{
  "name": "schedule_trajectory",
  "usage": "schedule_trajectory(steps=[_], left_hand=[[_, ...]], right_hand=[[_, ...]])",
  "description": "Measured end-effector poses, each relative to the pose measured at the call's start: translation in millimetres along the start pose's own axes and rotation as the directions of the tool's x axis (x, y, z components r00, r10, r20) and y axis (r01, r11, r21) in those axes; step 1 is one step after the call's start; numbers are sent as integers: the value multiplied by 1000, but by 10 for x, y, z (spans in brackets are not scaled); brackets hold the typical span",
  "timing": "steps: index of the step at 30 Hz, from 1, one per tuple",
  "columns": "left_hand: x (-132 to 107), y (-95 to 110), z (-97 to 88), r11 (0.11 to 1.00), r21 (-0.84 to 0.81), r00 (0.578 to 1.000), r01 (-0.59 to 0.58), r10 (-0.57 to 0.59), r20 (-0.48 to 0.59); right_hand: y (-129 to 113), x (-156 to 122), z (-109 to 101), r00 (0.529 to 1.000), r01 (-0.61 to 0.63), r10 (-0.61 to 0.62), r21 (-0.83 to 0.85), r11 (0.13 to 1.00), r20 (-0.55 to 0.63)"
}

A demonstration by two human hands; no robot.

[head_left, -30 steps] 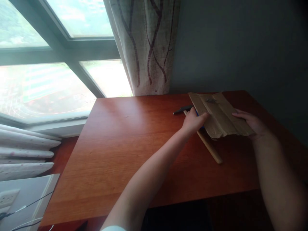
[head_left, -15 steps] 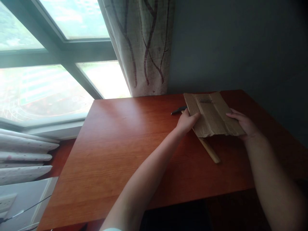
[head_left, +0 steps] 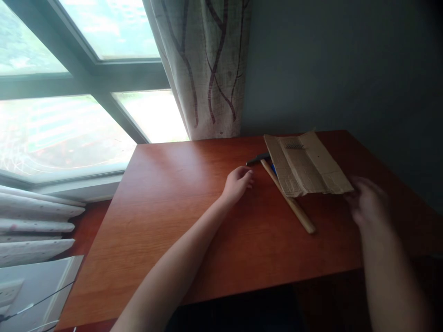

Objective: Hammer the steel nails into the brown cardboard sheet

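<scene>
A creased piece of brown cardboard [head_left: 304, 166] lies at the back right of the table, with a printed patch near its far edge. It partly covers a hammer [head_left: 301, 216], whose wooden handle points toward me and whose dark head [head_left: 256, 159] shows at the left. A bit of something blue [head_left: 273, 169] peeks out beside the handle. My left hand [head_left: 238, 182] is off the cardboard, left of the hammer, fingers loosely bent and holding nothing. Just off the cardboard's near right corner is my right hand [head_left: 370, 200], blurred by motion, its fingers loosely apart with nothing seen in them.
The reddish-brown wooden table [head_left: 166, 221] stretches left to a window [head_left: 69, 133]. A patterned curtain [head_left: 214, 69] hangs behind it, beside a dark wall [head_left: 328, 64]. At lower left are a folded curtain [head_left: 34, 226], a wall socket [head_left: 10, 293] and cables [head_left: 41, 300].
Both hands have let go of the cardboard. My left hand has moved left and my right hand toward me and to the right. The cardboard now rests over the hammer.
</scene>
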State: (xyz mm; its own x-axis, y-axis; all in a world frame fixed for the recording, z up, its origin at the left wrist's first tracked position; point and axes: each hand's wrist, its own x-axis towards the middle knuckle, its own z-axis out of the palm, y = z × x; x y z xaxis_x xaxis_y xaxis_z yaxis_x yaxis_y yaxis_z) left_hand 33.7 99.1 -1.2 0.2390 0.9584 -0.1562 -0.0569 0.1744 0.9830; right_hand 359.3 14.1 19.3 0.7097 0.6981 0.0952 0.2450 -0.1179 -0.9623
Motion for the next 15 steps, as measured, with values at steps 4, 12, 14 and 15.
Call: schedule_trajectory(steps=[4, 12, 14, 15], left_hand=[[-266, -31, -531, 989, 104, 995, -102, 102, 4], [-582, 3, -844, 940, 298, 984, -165, 179, -20], [-584, 22, -833, 863, 450, 972, -227, 230, 51], [-583, 32, -828, 815, 516, 964, -263, 249, 97]], right_hand=[[207, -827, 10, 990, 6, -3, 21, 1000, -138], [-74, -1307, 515, 811, 579, -425, -447, 682, 402], [-36, -1220, 627, 783, 622, -430, -575, 532, 449], [-3, -1203, 658, 773, 634, -436, -597, 492, 461]])
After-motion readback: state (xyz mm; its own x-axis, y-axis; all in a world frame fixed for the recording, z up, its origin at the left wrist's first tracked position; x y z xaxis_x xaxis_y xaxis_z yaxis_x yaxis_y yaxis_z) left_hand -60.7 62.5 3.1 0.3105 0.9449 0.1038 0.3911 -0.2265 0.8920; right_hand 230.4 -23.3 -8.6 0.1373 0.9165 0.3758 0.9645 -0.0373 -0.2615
